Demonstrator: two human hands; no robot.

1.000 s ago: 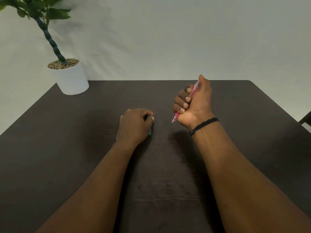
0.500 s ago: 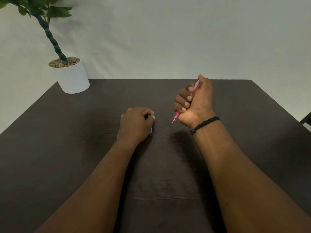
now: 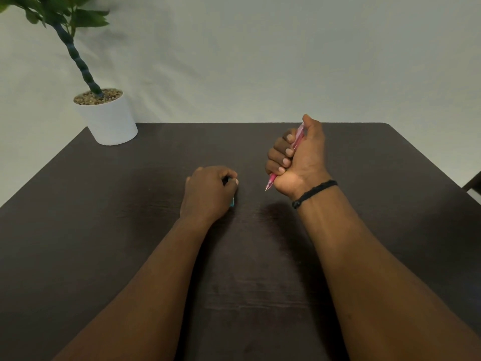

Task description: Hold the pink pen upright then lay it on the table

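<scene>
Head view, items on a dark counter [image 3: 364, 162].

Right hand [image 3: 299, 157]: raised above the counter, fingers [image 3: 282, 152] curled in a fist round a pink pen [image 3: 295, 142]; the pen stands tilted, tip down and toward the left hand, thumb at its upper end.

Left hand [image 3: 208, 191]: resting on the counter, fingers curled over a small teal object [image 3: 232, 201], of which only an edge shows beside the palm; what it is cannot be told.

White pot [image 3: 109, 121] with a green plant [image 3: 78, 56]: far-left corner, well apart from both hands.

Risk, as a judgement: the fist grip gives poor control of the tip, so the pen could jab the left hand or slip.
</scene>
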